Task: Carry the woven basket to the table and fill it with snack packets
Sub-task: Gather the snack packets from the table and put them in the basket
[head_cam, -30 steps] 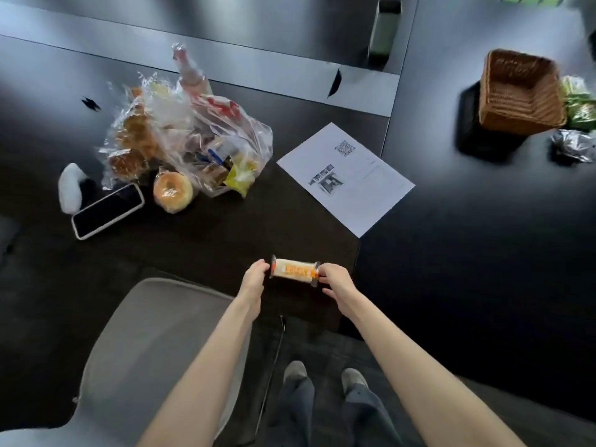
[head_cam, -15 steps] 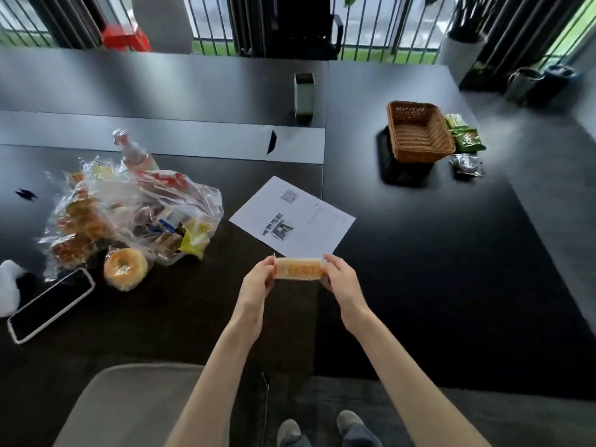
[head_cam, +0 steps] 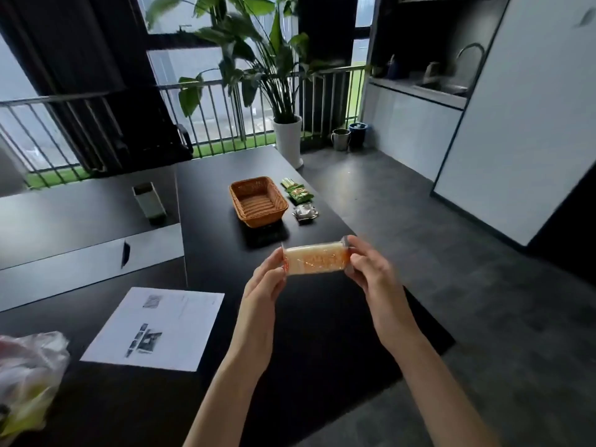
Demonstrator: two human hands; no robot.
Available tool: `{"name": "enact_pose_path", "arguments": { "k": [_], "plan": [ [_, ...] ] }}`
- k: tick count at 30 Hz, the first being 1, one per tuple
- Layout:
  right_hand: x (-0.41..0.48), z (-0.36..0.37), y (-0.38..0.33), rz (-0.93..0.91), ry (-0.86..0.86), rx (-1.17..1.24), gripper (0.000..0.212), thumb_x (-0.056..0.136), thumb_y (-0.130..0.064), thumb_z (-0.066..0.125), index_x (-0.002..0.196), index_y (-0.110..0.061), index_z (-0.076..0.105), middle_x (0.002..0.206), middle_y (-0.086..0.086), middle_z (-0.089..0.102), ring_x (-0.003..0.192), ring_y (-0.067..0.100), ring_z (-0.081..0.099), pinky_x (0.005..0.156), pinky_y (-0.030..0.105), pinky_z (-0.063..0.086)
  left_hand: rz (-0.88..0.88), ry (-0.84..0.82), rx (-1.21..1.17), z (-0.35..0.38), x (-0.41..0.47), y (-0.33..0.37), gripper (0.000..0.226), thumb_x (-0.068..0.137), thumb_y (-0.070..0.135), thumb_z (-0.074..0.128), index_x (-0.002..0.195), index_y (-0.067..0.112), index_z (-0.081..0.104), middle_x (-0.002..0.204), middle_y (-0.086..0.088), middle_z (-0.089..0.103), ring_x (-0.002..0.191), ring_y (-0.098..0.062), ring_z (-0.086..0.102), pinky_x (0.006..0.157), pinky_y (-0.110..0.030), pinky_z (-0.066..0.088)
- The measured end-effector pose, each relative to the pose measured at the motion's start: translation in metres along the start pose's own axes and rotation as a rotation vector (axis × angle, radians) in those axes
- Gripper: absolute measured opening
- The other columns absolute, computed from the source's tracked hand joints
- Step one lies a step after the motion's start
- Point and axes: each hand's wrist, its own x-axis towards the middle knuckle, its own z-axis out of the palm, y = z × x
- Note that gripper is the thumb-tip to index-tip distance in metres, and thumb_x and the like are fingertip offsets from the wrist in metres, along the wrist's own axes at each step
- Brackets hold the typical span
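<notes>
A pale snack packet with orange print (head_cam: 315,261) is held up in the air between both hands. My left hand (head_cam: 265,287) pinches its left end and my right hand (head_cam: 371,275) pinches its right end. Beyond it, the brown woven basket (head_cam: 259,200) stands with nothing inside it on the far part of the black table (head_cam: 225,253). Green snack packets (head_cam: 298,192) and a silver packet (head_cam: 305,212) lie just right of the basket. A clear plastic bag of snacks (head_cam: 29,379) shows at the lower left edge, mostly cut off.
A printed sheet of paper (head_cam: 158,327) lies on the table left of my arms. A small white and dark box (head_cam: 149,201) stands on the neighbouring grey table. A potted plant (head_cam: 288,137), metal cups and a counter with a sink stand beyond; grey floor lies right.
The view has tilted up from the table toward the room. Both hands have raised the packet and carried it toward the basket side; the snack bag has slid to the lower left edge.
</notes>
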Motion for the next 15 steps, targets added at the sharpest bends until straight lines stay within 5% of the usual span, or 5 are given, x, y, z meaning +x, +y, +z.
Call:
{"name": "enact_pose_path", "arguments": {
  "k": [10,15],
  "plan": [
    [0.057,-0.223,-0.034,-0.121,0.094,-0.059,0.038,0.094,-0.012,0.043,0.124,-0.034,0.048,0.101,-0.022,0.055,0.096,-0.002,0.057,0.082,0.014,0.049,0.071,-0.138,-0.087,0.228,0.031,-0.053,0.031,0.094,0.009,0.044,0.116,0.025,0.06,0.134,-0.003,0.057,0.125,-0.013,0.051,0.103,-0.026,0.039],
    [0.096,-0.321,-0.04,-0.117,0.151,-0.076,0.039,0.094,-0.013,0.044,0.127,-0.032,0.051,0.104,-0.02,0.057,0.097,-0.002,0.058,0.079,0.009,0.049,0.035,-0.141,-0.084,0.329,0.058,-0.081,0.033,0.094,0.009,0.044,0.119,0.022,0.06,0.131,-0.003,0.059,0.125,-0.014,0.052,0.113,-0.033,0.034]
  ]
}}
